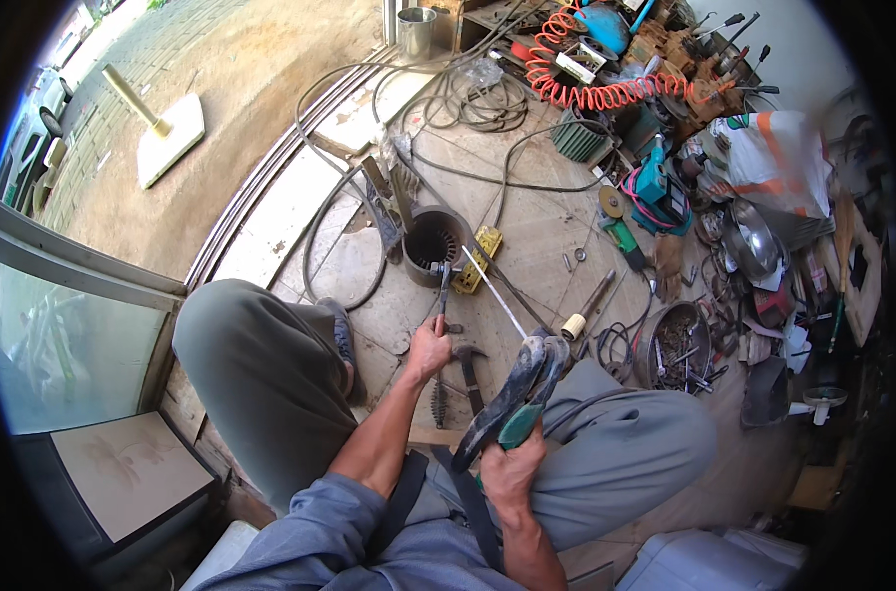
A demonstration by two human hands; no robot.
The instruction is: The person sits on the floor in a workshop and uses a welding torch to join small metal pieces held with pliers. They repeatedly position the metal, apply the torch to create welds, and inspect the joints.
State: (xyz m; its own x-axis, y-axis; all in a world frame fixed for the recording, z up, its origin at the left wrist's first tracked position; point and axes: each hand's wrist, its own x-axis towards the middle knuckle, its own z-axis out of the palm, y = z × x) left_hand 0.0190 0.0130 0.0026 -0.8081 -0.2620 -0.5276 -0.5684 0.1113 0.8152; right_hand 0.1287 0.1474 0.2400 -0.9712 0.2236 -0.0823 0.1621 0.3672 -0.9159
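Note:
An upright dark metal cylinder, ribbed inside, like a motor housing, stands on the floor before my knees. My left hand is closed round a metal hand tool, whose head reaches the cylinder's near rim; its exact kind is unclear. In my right hand is a welding electrode holder with a green grip and worn black jaws. A thin pale welding rod extends from its jaws toward the cylinder's right rim. Whether the rod touches is unclear. A yellow box-shaped piece sits against the cylinder's right side.
A claw hammer and a spring-handled tool lie between my legs. Cables cross the tiles. Rightward are a green angle grinder, a teal power tool and a bowl of small metal parts. An orange coiled hose lies farther back.

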